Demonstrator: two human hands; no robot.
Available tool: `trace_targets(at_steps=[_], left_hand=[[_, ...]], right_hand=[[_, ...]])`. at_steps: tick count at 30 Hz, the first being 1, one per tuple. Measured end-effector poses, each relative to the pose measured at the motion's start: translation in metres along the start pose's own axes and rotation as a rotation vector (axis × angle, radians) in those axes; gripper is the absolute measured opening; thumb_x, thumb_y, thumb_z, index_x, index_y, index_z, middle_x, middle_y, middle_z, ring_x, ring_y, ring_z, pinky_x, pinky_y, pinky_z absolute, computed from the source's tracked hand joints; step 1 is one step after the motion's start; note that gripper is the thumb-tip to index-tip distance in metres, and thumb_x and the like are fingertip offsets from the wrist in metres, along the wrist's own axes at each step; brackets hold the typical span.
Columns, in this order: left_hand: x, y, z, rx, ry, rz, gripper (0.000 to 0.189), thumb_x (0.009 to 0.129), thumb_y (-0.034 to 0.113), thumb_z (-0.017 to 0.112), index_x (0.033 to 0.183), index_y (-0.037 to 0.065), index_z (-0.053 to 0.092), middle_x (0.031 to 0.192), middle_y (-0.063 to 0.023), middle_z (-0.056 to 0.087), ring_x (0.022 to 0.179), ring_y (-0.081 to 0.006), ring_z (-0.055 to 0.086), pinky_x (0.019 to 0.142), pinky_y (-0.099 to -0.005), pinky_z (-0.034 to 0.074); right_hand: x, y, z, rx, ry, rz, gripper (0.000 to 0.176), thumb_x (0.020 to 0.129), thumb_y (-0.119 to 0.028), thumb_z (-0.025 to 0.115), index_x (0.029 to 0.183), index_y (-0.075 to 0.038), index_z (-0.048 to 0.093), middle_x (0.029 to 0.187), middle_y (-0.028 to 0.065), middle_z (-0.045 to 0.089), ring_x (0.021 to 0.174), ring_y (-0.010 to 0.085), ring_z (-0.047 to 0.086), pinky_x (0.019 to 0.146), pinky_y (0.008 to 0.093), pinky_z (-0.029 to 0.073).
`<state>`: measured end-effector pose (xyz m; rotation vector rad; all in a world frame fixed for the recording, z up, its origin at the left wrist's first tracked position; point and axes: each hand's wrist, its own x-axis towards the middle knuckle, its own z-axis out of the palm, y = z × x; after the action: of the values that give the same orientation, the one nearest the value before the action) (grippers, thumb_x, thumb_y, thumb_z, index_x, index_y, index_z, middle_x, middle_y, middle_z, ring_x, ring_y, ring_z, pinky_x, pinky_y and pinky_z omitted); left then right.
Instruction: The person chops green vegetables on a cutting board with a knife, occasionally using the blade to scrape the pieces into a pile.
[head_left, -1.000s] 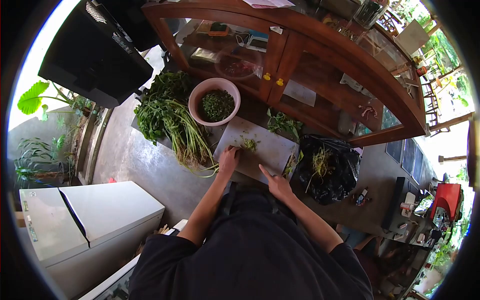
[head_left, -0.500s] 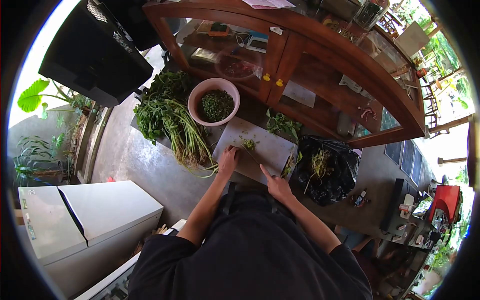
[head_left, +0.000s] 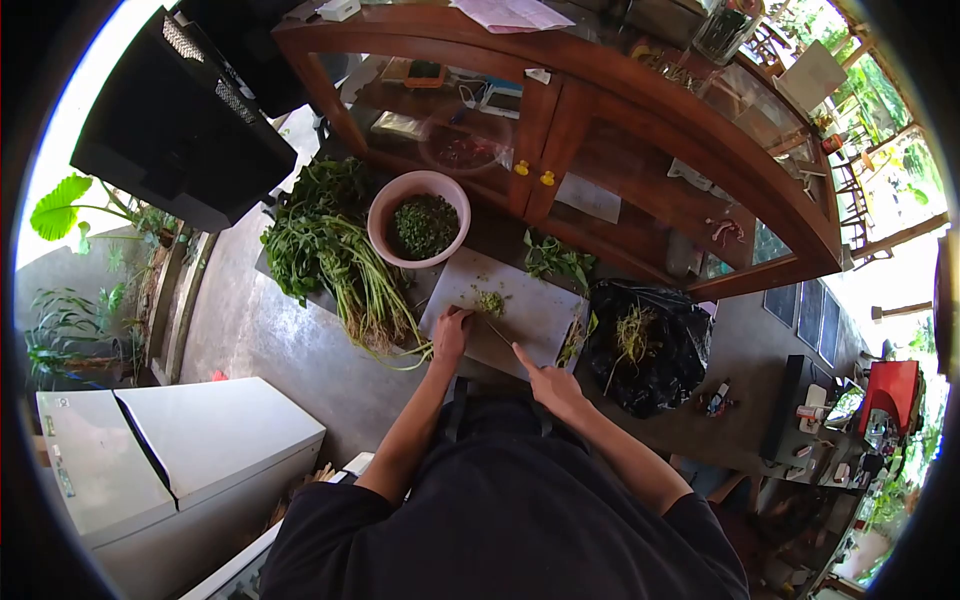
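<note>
My right hand (head_left: 553, 388) is closed around the handle of a knife (head_left: 499, 330), with the forefinger stretched toward the blade. The blade lies low over a whitish cutting board (head_left: 525, 315), pointing up and left toward my left hand (head_left: 453, 335). Those fingers are curled down on the board's left part; anything under them is hidden. Just beyond the blade is a small heap of chopped green stems (head_left: 490, 303), with bits scattered around it. A pink bowl (head_left: 377, 222) behind the board holds chopped greens (head_left: 424, 227).
Long-stemmed leafy greens (head_left: 340, 250) lie left of the board, roots toward me. Loose leaves (head_left: 557, 258) sit behind it. On the right, a black plastic bag (head_left: 665, 375) holds pale root trimmings (head_left: 635, 332). A wooden glass-door cabinet (head_left: 560, 110) borders the back.
The camera view has shifted slightly, so the scene sits lower. The knife has drawn back a little from the chopped heap toward me. My left hand stays about where it was on the board.
</note>
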<state>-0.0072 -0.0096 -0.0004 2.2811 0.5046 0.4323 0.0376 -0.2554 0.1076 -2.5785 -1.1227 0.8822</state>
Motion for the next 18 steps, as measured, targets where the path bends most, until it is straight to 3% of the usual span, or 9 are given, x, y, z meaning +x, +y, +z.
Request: trace_targets(at_steps=[11,18], left_hand=[[-0.001,-0.001,0.003,-0.008,0.003,0.001,0.017,0.079,0.001,0.063,0.094,0.000,0.070,0.092,-0.0160,0.064,0.090,-0.0359,0.061,0.081,-0.0422,0.049],[0.000,-0.001,0.002,0.009,0.018,0.000,0.014,0.082,0.004,0.062,0.092,0.000,0.070,0.091,-0.0152,0.065,0.088,-0.0357,0.062,0.078,-0.0426,0.050]], right_hand=[[0.047,0.021,0.058,0.061,0.108,-0.114,0.080,0.088,-0.006,0.045,0.153,-0.033,0.006,0.076,0.0256,0.064,0.065,0.0425,0.063,0.061,0.0529,0.049],[0.043,0.025,0.058,0.100,0.119,-0.148,0.082,0.087,-0.004,0.043,0.153,-0.033,0.005,0.077,0.0268,0.065,0.067,0.0437,0.065,0.065,0.0548,0.051]])
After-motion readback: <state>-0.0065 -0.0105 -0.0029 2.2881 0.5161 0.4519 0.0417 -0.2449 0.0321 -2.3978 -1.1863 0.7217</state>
